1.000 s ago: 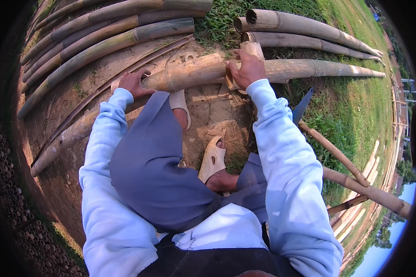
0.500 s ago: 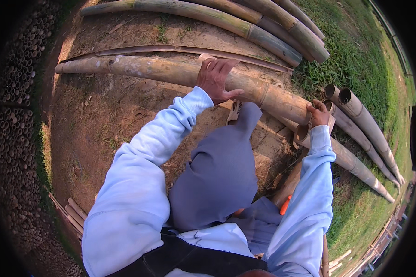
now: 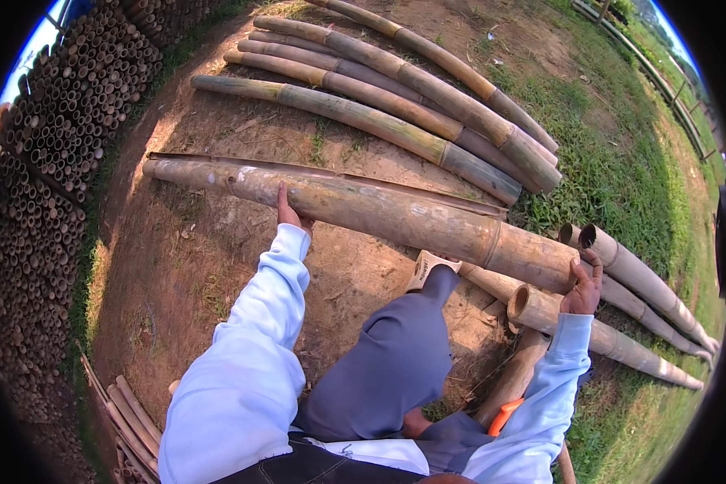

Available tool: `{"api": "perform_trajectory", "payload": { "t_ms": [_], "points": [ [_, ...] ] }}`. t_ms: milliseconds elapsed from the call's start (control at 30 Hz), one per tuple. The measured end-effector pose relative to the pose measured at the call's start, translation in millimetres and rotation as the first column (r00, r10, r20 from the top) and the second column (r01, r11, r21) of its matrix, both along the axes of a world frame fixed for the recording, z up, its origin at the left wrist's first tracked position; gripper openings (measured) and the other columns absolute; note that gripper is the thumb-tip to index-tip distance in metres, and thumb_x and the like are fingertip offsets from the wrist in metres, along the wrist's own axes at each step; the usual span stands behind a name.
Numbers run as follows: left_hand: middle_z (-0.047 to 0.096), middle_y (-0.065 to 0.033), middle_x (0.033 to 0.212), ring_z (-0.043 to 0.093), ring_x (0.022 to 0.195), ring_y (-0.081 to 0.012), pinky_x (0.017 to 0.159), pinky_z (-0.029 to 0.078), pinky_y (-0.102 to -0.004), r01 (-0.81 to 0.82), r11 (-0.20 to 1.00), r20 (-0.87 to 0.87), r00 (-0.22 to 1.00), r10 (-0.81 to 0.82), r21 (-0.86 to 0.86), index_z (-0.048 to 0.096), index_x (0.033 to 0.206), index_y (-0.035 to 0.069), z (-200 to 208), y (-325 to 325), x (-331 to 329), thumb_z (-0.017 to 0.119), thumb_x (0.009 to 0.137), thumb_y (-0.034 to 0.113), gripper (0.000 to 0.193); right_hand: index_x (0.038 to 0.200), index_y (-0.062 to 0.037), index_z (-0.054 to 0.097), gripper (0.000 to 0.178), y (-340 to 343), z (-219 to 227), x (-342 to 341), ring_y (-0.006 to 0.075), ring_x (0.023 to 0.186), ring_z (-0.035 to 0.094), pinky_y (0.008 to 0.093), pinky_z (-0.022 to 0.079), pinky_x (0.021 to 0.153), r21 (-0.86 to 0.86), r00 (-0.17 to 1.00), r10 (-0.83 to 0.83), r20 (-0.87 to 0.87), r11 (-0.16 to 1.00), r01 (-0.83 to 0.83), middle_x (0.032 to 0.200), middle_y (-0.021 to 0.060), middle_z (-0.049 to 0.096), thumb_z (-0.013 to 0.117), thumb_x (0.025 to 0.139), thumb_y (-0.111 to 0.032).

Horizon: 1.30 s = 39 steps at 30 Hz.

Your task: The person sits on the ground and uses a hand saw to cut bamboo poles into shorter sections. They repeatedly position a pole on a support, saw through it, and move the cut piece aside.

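A long, thick bamboo pole (image 3: 371,219) lies crosswise in front of me, held in both hands. My left hand (image 3: 295,216) cups its near underside left of the middle, one digit pointing up its side; the other fingers are hidden beneath it. At the pole's right end my right hand (image 3: 583,284) grips the rim, fingers bent round the edge. Just below that end shows the open mouth of another bamboo pole (image 3: 544,310). My shoe (image 3: 430,269) is on the ground under the held pole. A split bamboo strip (image 3: 411,194) runs along the pole's far side.
Several bamboo poles (image 3: 395,129) lie beyond on soil and grass. More poles (image 3: 645,278) stretch off at right. Stacked bamboo (image 3: 64,145) forms a wall at left, with thin poles (image 3: 129,415) at lower left. An orange handle (image 3: 506,415) shows beside my right forearm.
My left hand has gone from the top of the pole to its underside, farther left. The pole's right end has moved away from the other pole's mouth. My view has tilted up.
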<state>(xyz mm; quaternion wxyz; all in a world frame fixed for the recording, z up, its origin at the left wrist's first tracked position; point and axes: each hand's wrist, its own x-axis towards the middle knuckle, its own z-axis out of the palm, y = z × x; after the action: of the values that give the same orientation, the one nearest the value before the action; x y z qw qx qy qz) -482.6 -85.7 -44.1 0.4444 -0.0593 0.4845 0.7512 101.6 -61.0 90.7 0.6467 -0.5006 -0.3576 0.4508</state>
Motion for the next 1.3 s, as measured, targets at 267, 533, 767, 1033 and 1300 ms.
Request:
{"api": "perform_trajectory", "payload": {
  "t_ms": [267,533,767,1033,1300],
  "points": [
    [0.059,-0.0085,0.127,0.057,0.118,-0.0274,0.103,0.046,-0.0449,0.149,0.973,0.101,0.981,-0.168,0.175,0.05,0.134,0.013,32,-23,62,0.073,0.085,0.045,0.063,0.135,-0.0043,0.047,0.051,-100,24,52,0.0141,0.096,0.061,0.0305,0.045,0.094,0.108,0.997,-0.078,0.023,0.991,0.075,0.095,0.0057,0.066,0.068,0.089,0.0],
    [0.055,-0.0072,0.133,0.052,0.124,-0.0257,0.109,0.04,-0.0422,0.262,0.887,-0.023,0.961,-0.274,0.379,0.046,0.14,0.011,83,33,109,0.077,0.084,0.041,0.07,0.138,-0.0042,0.043,0.045,-172,41,79,0.0233,0.115,0.059,0.0386,0.044,0.105,0.2,0.976,-0.216,-0.007,0.956,0.214,0.122,0.0147,0.061,0.06,0.097,-0.006],
    [0.056,-0.0088,0.134,0.053,0.124,-0.0269,0.108,0.041,-0.0438,0.441,0.839,-0.14,0.897,-0.418,0.319,0.045,0.141,0.011,124,152,124,0.078,0.081,0.046,0.077,0.137,-0.0064,0.043,0.045,-187,42,20,0.0255,0.117,0.056,0.0411,0.043,0.106,0.222,0.893,-0.449,-0.033,0.868,0.445,0.121,0.0148,0.059,0.062,0.097,-0.01],
    [0.058,-0.0128,0.13,0.059,0.117,-0.0306,0.1,0.048,-0.0426,0.553,0.789,-0.173,0.833,-0.525,0.268,0.048,0.141,0.01,111,275,145,0.074,0.079,0.061,0.084,0.129,-0.0085,0.046,0.04,-117,55,-20,0.0243,0.11,0.058,0.039,0.047,0.101,0.255,0.873,-0.488,0.012,0.845,0.469,0.113,0.0143,0.06,0.064,0.094,-0.005],
    [0.06,-0.0278,0.131,0.061,0.118,-0.0337,0.101,0.048,-0.0402,0.67,0.647,-0.817,0.103,-0.567,-0.364,0.045,0.142,-0.005,32,211,140,0.073,0.085,0.05,0.084,0.124,0.0,0.05,0.049,139,32,59,0.0224,0.094,0.065,0.0334,0.055,0.08,0.016,0.8,-0.566,0.201,0.818,0.575,0.109,0.017,0.063,0.072,0.081,0.004]
  ]
}}
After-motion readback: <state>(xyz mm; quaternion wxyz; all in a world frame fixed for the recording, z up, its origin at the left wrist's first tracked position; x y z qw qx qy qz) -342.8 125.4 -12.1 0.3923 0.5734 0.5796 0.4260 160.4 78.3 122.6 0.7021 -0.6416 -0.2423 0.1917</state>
